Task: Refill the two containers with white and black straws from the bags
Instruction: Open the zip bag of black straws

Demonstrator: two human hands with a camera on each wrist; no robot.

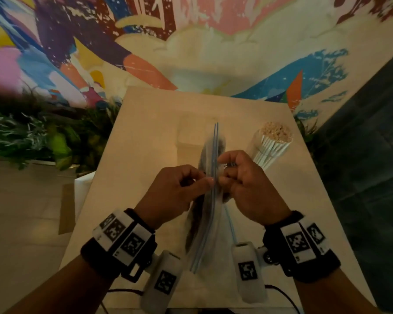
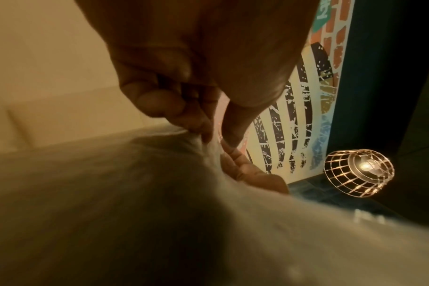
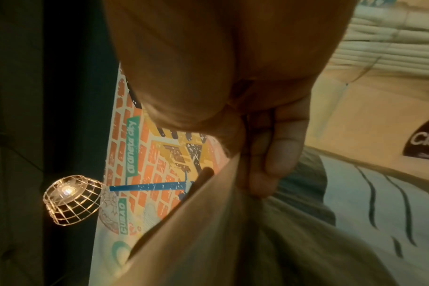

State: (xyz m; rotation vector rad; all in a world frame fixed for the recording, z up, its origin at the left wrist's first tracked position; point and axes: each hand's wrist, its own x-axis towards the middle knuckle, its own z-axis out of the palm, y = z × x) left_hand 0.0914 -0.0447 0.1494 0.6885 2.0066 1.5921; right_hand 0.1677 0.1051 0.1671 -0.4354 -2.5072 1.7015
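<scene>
A clear zip bag (image 1: 204, 225) with a blue seal strip stands on edge above the beige table (image 1: 145, 137); dark straws show blurred inside it. My left hand (image 1: 203, 180) pinches one side of the bag's mouth, and my right hand (image 1: 222, 176) pinches the other. In the left wrist view my fingertips (image 2: 206, 133) nip the plastic of the bag (image 2: 135, 212). In the right wrist view my fingers (image 3: 269, 164) curl over the bag's edge (image 3: 220, 232). A clear container of white straws (image 1: 273, 141) stands at the back right. A faint clear container (image 1: 196, 132) stands behind the bag.
A second clear bag (image 1: 230, 225) lies flat on the table under my right wrist. Leafy plants (image 1: 32, 137) stand left of the table, a painted mural wall (image 1: 213, 53) behind it, dark tiles (image 1: 372, 155) to the right. A wire cage lamp (image 2: 358, 172) hangs overhead.
</scene>
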